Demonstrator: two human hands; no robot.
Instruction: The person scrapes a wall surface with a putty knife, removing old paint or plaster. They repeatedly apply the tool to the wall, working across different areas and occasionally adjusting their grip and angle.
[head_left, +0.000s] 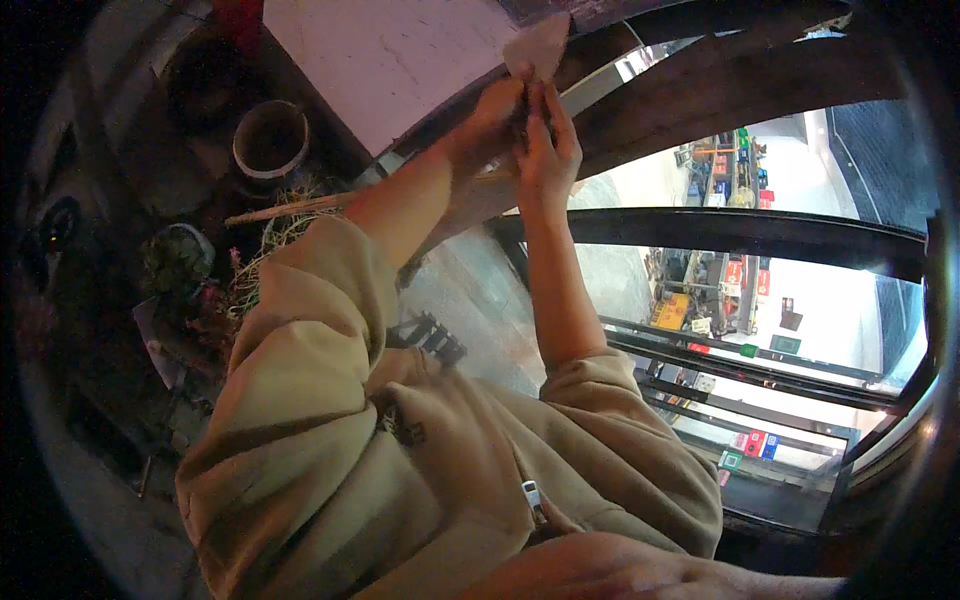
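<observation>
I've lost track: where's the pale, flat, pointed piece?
The pale piece is near the head view's top edge, slightly right of centre, just above the left hand and right hand, beside the large pale panel.

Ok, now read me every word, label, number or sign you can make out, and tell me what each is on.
None can be read clearly enough to quote.
Tan zip-up top: dark marking on the chest, too blurred.
Yellow panel: too small.
Red panel: pale marks, too small.
Green-framed square: too small.
Pale flat piece at the hands: no writing made out.
</observation>
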